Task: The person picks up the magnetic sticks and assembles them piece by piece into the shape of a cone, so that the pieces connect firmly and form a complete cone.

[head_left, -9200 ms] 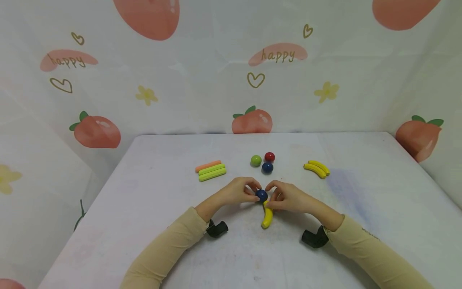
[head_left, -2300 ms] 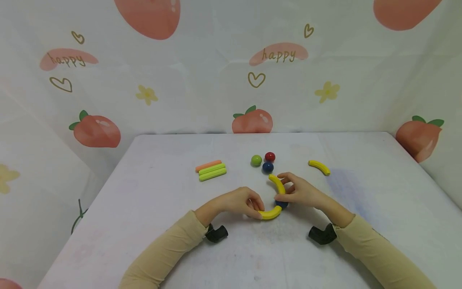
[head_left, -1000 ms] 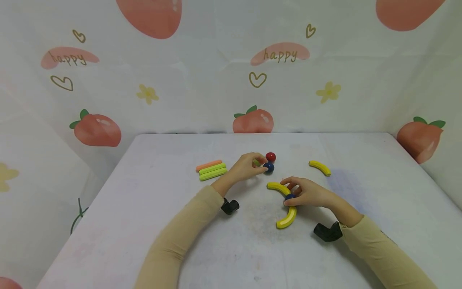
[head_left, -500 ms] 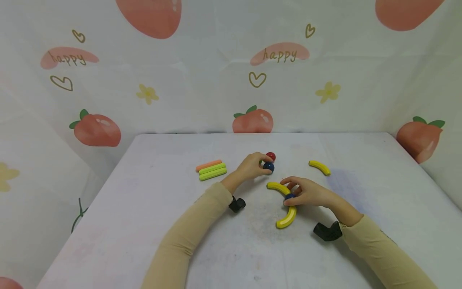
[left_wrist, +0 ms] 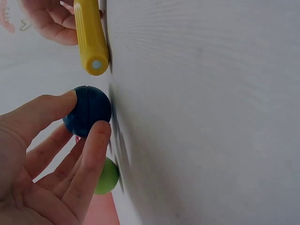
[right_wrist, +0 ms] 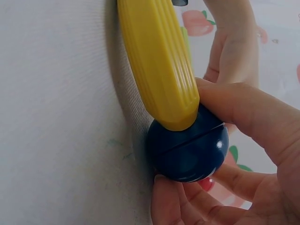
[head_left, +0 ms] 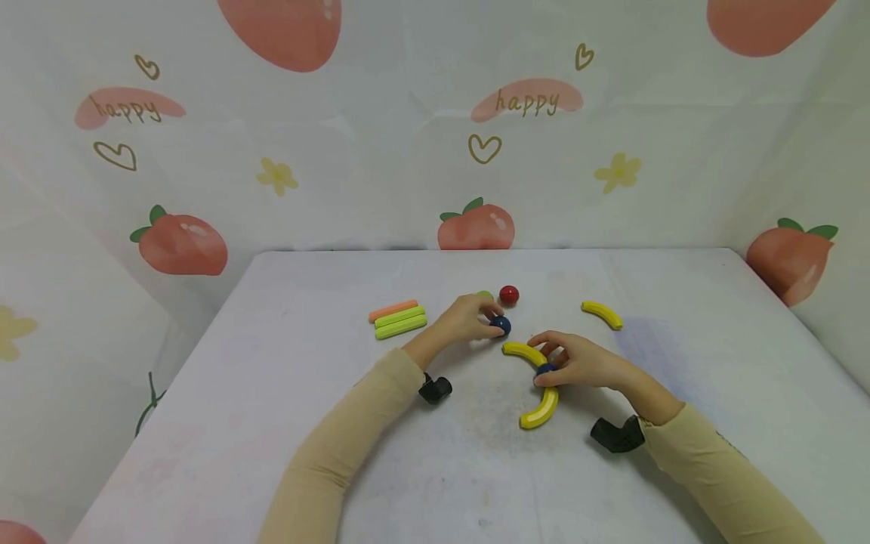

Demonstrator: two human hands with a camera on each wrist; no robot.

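Observation:
My left hand (head_left: 469, 319) pinches a blue ball (left_wrist: 89, 112) between thumb and fingers, close over the table. A second blue ball (right_wrist: 190, 147) is held by my right hand (head_left: 578, 361), thumb on one side and fingers on the other. Two curved yellow rods meet this ball: the upper rod (head_left: 522, 350) points left toward the left hand's ball, the lower rod (head_left: 541, 412) curves toward the front. A small pale disc shows in the yellow rod's end face in the left wrist view. Part of the green ball (left_wrist: 108, 177) is hidden behind the left hand.
A red ball (head_left: 509, 295) sits behind the left hand. One loose curved yellow rod (head_left: 602, 315) lies at the back right. Two yellow-green straight rods (head_left: 401, 325) and an orange rod (head_left: 393, 310) lie side by side at the back left.
One curved rod left the back right and joined the blue ball. My left hand let go of a curved rod, reached the back balls, and drew a blue ball toward the front.

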